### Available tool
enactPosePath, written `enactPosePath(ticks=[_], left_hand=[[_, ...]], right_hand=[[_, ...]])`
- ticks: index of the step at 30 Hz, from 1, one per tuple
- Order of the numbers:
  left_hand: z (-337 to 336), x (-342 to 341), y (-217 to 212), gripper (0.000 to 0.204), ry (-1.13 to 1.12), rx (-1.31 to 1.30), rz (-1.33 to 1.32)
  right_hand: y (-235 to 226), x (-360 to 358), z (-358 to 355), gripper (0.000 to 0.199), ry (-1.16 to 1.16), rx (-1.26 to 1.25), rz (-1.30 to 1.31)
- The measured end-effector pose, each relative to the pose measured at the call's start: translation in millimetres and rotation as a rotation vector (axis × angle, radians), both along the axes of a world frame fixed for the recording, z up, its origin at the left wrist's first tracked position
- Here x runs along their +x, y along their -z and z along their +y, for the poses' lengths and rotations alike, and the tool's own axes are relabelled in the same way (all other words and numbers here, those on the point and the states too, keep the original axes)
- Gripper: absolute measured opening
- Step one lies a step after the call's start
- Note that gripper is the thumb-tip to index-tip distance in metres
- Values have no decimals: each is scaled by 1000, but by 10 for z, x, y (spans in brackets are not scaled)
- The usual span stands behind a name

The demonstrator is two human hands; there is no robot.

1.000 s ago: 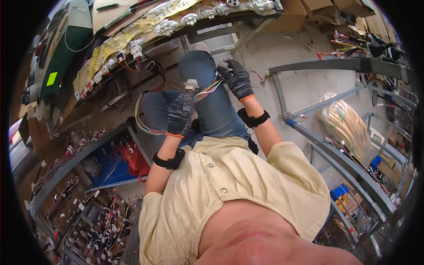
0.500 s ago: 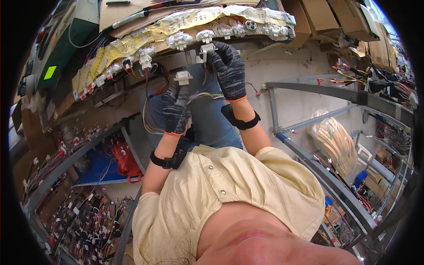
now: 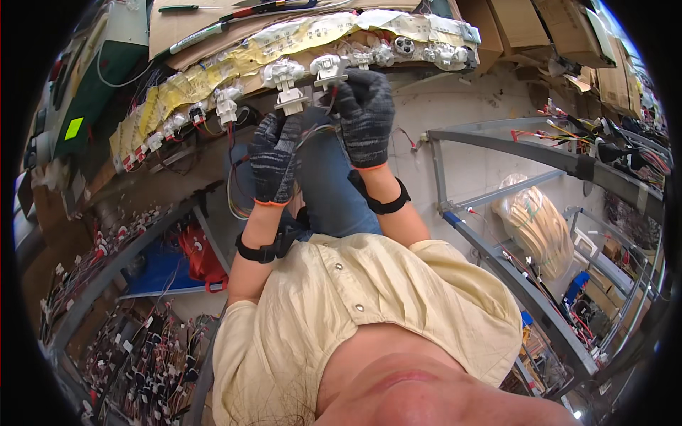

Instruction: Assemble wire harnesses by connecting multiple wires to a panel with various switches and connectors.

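Connector (image 3: pixel 291 106), white plastic, sits at the front edge of the tabletop (image 3: pixel 213 42), right under the row of white fixtures (image 3: pixel 284 71). Left hand (image 3: pixel 273 157), gloved, has its grip pinched on that connector from below, fingers curled around its lower end. Coloured wires (image 3: pixel 238 202) trail down from it past my wrist.

Right hand (image 3: pixel 366 117), also gloved, is up beside it, grip pressed on a second white fixture (image 3: pixel 328 69) just to the right; fingertips cover part of it, so I can't tell whether it's holding or only pushing.

Progress, my read: the connector is up at the fixture row but looks not yet seated; its body hangs just below the holder rather than inside it. Several neighbours along the yellow-taped board (image 3: pixel 213 71) already carry plugs with wires, more to the left (image 3: pixel 192 113). So partway through the row; this one is left to go in, and I can't judge the ones further right (image 3: pixel 405 48).

Around: grey metal racks (image 3: pixel 540 153), wire bundle (image 3: pixel 536 224) on the right, harnesses with red tags (image 3: pixel 135 355) lower left, cardboard boxes (image 3: pixel 518 28) top right.
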State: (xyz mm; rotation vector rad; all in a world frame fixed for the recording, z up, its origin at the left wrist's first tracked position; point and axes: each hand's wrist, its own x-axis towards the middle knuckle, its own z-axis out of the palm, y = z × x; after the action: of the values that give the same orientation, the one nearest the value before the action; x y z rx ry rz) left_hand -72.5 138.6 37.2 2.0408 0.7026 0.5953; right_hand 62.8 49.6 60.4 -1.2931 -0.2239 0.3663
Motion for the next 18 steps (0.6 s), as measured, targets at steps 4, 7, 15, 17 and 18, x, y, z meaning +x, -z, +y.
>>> enactPosePath(ticks=[4,7,15,17,18], left_hand=[[-168,264,-522,19,-284,-737,-102],[-119,184,-563,18,-232,-812,-62],[-35,1,11,42,2,386,55],[-106,97,25,40,-93,114,-15],[-136,89,11,40,-97,121,-13]], right_hand=[[463,-344,-433,14,172,-157,-202],[1010,-603,-623,22,-212,-284,-138],[752,-330,-365,69,-327,1033,1357],[969,-218,-384,64,-219,1022,1381],[1126,-169,-419,64,-226,1024,1385]])
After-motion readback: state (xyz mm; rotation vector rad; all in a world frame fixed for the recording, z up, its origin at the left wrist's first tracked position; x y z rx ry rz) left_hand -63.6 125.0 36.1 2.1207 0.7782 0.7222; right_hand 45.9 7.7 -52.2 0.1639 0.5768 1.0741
